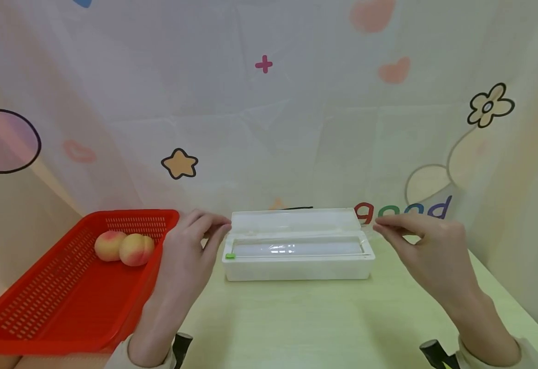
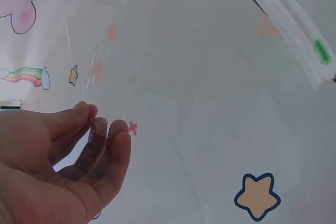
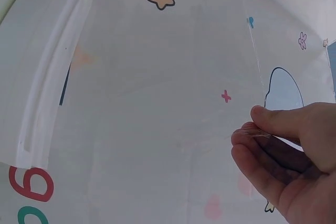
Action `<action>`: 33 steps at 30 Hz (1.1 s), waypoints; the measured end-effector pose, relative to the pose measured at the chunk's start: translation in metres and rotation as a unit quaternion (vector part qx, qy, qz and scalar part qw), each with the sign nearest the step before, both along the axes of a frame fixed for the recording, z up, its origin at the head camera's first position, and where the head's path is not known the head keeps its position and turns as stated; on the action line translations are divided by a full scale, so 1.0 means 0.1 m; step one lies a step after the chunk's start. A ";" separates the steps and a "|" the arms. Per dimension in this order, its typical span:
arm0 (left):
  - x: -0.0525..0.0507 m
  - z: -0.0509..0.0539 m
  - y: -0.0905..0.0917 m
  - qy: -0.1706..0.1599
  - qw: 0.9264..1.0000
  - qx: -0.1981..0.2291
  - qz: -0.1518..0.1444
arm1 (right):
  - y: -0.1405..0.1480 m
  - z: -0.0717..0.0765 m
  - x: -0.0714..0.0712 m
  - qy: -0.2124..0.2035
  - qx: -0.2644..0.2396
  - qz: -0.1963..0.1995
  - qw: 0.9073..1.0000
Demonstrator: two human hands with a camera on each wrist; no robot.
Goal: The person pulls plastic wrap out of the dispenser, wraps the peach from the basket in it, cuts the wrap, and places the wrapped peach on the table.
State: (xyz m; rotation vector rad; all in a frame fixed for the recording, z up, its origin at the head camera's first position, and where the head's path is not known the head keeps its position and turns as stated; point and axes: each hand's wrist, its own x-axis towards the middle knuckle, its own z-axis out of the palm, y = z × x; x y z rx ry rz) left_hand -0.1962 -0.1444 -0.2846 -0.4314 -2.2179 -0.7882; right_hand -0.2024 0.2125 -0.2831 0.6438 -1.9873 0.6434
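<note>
A white cling film box [image 1: 296,269] sits on the table, its lid [image 1: 292,223] raised at the back. Inside it lies a shiny roll [image 1: 292,249]; a small green slider [image 1: 230,256] is at the front left corner. Near the box's left end my left hand [image 1: 188,253] pinches clear plastic film [image 2: 90,80] between thumb and fingers. Beyond the right end, my right hand [image 1: 439,259] pinches clear film [image 3: 256,59] too. Fine glints and edges show the film in both wrist views; its full outline is too transparent to tell.
To the left stands a red plastic basket [image 1: 98,302] with two peaches [image 1: 137,250] inside, close beside my left forearm. A patterned curtain [image 1: 269,133] hangs behind the pale green table [image 1: 296,318].
</note>
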 end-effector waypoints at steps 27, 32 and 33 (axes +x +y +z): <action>0.28 -0.24 -0.09 -0.068 0.996 -0.007 -0.054 | 0.13 -0.19 0.40 -0.152 0.060 0.013 0.986; 0.27 -0.32 -0.08 -0.093 0.992 -0.011 -0.083 | 0.17 -0.24 0.42 -0.191 0.080 0.023 0.978; 0.28 -0.34 -0.08 -0.100 0.991 -0.009 -0.091 | 0.18 -0.25 0.42 -0.198 0.083 0.027 0.976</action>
